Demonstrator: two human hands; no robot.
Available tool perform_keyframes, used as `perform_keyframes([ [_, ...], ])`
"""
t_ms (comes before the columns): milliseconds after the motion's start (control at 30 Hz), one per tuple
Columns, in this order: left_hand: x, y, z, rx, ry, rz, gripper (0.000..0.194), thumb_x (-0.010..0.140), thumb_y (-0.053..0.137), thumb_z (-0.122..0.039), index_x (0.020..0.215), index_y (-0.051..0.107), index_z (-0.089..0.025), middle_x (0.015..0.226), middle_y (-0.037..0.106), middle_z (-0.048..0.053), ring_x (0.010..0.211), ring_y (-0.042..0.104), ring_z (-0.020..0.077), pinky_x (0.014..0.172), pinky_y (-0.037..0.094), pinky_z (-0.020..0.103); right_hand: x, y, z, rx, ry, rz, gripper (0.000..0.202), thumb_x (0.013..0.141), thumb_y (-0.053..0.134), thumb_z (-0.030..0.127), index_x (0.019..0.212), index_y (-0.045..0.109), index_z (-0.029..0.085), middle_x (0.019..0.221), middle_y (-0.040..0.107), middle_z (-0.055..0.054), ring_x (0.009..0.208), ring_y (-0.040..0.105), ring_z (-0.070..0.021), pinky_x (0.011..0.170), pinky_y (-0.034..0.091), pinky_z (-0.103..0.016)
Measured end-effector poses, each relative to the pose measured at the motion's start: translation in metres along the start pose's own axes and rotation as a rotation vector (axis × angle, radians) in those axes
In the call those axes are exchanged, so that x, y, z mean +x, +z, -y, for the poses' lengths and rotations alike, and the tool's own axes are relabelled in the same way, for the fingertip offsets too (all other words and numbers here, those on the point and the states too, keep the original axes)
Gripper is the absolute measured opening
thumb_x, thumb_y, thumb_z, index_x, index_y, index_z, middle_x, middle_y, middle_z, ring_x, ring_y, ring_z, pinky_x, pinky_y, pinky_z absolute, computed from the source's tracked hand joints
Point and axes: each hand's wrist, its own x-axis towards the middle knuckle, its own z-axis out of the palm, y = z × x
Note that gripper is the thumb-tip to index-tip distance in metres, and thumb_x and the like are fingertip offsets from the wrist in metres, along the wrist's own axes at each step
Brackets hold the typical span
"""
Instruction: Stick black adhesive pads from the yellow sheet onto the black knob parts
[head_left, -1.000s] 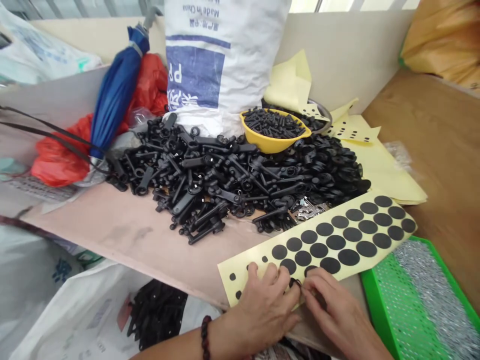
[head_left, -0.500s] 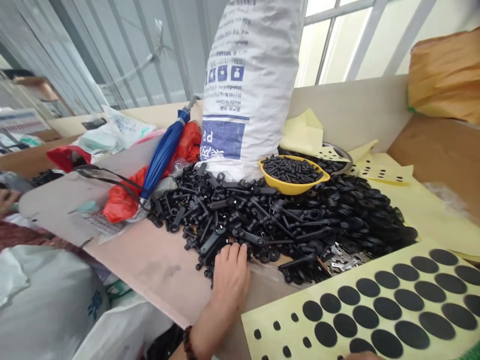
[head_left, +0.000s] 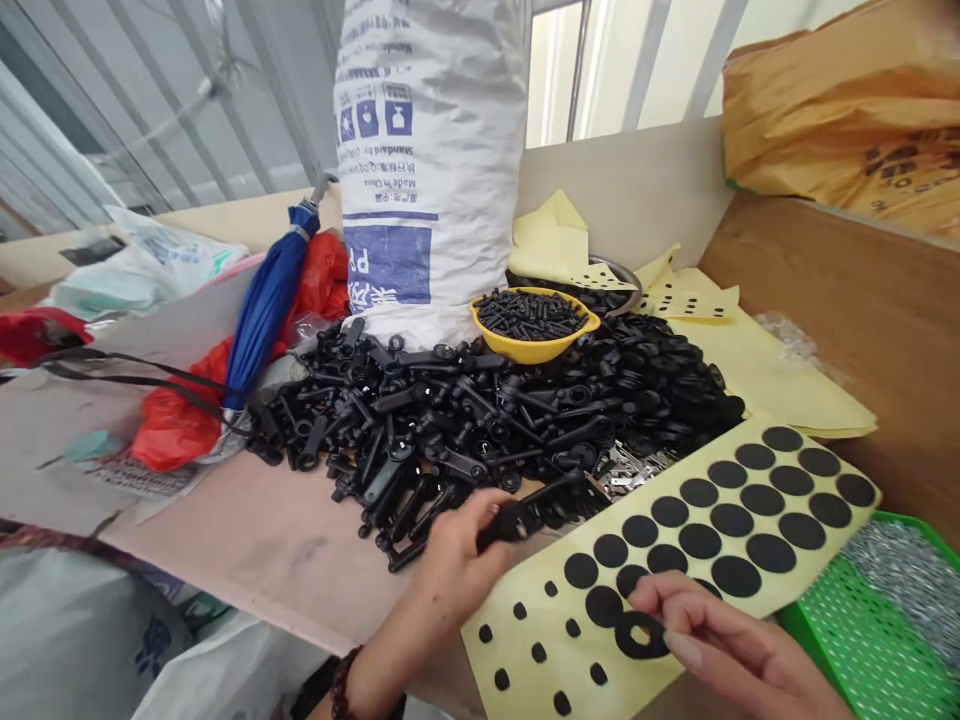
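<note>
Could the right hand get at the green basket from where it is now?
Probably yes: the green basket sits close beside the right hand, and nothing visible blocks the way. The hand does hold a black ring, so it may need to put that down first.

One head-worn view — forward and down across the table (head_left: pixel 255 545), near left hand (head_left: pixel 459 555) and right hand (head_left: pixel 724 635).

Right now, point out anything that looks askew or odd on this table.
The sack behind the black parts stands with its print upside down. Beside it, a yellow sheet is bent up rather than flat. No clear damage shows.
</note>
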Motion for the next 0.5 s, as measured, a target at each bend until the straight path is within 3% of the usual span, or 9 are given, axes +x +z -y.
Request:
perform_keyframes([
  [100, -0.008, 0.035, 0.002, -0.400, -0.236, 0.307, 0.046, 0.064, 0.055, -0.016, 0.109, 0.063, -0.017, 0.075, 0.064, 0.000, 0.055, 0.054, 0.0115, 0.050, 0.048, 0.022, 0.004, 0.006, 0.004, 0.106, 0.055, -0.048, 0.032, 0.077, 0.067, 0.049, 0.063, 0.064, 0.021, 0.101, 0.069, -0.012, 0.096, 0.065, -0.0310, 0.076, 0.057, -0.036],
  [233, -0.013, 0.061, 0.013, -0.542, -0.345, 0.422, 0.053, 0.063, 0.058, -0.018, 0.116, 0.063, -0.017, 0.081, 0.064, 0.001, 0.050, 0.052, 0.0074, 0.048, 0.045, 0.019, 0.006, 0.015, 0.002, 0.176, 0.088, -0.035, 0.033, 0.075, 0.069, 0.048, 0.058, 0.061, 0.021, 0.094, 0.067, -0.010, 0.091, 0.063, -0.0290, 0.073, 0.054, -0.035],
  [333, -0.013, 0.058, 0.010, -0.471, -0.323, 0.450, 0.047, 0.071, 0.057, -0.022, 0.117, 0.064, -0.016, 0.074, 0.061, -0.001, 0.047, 0.052, 0.0076, 0.046, 0.037, 0.018, 0.005, 0.019, -0.002, 0.206, 0.126, -0.052, 0.028, 0.074, 0.070, 0.043, 0.059, 0.062, 0.021, 0.094, 0.068, -0.007, 0.091, 0.062, -0.0271, 0.073, 0.051, -0.033],
  [500, -0.013, 0.042, -0.010, -0.375, -0.273, 0.479, 0.034, 0.081, 0.045, -0.021, 0.101, 0.071, -0.016, 0.056, 0.056, -0.003, 0.050, 0.051, 0.0113, 0.050, 0.033, 0.020, 0.004, 0.019, -0.009, 0.198, 0.137, -0.032, 0.028, 0.075, 0.069, 0.041, 0.058, 0.061, 0.021, 0.092, 0.066, -0.006, 0.091, 0.060, -0.0267, 0.072, 0.048, -0.032],
])
